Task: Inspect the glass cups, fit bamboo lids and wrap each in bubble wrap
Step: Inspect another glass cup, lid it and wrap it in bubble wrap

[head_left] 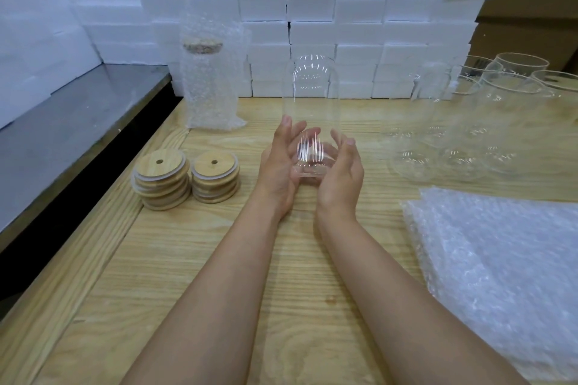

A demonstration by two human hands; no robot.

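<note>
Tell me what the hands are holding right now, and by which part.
A tall clear glass cup, upright, cupped between the left hand and the right hand around its lower end, near the base.

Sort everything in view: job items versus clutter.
Job: held glass cup, waiting glass cups, bamboo lid stacks, bubble wrap sheets, wrapped cup.
Lying about: foam blocks, cardboard boxes, dark side counter.

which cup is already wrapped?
The back-left cup, behind the lid stacks: bubble wrap covers it, lid fitted. The held cup and the cups at right are bare.
</note>
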